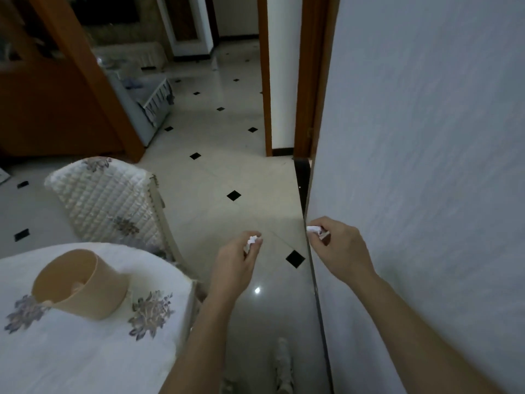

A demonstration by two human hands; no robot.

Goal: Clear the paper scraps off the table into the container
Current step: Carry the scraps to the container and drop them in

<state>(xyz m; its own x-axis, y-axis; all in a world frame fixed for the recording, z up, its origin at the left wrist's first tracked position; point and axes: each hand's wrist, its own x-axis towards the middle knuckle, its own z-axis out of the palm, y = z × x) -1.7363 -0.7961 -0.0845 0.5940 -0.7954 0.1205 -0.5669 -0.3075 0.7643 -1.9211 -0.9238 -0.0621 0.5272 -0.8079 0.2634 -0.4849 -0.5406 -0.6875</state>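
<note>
Left hand point(238, 257) pinches crumpled paper scrap point(252, 240) | right hand point(338, 240) grips another scrap point(313, 229) | container point(82, 282) well left of both, on table point(85, 359) | scraps likely light, soft, crushable; fingertip pinch suffices

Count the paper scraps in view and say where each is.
2: one scrap pinched in the left hand, a second scrap in the right hand, both over the floor. The container on the table may hide more.
</note>
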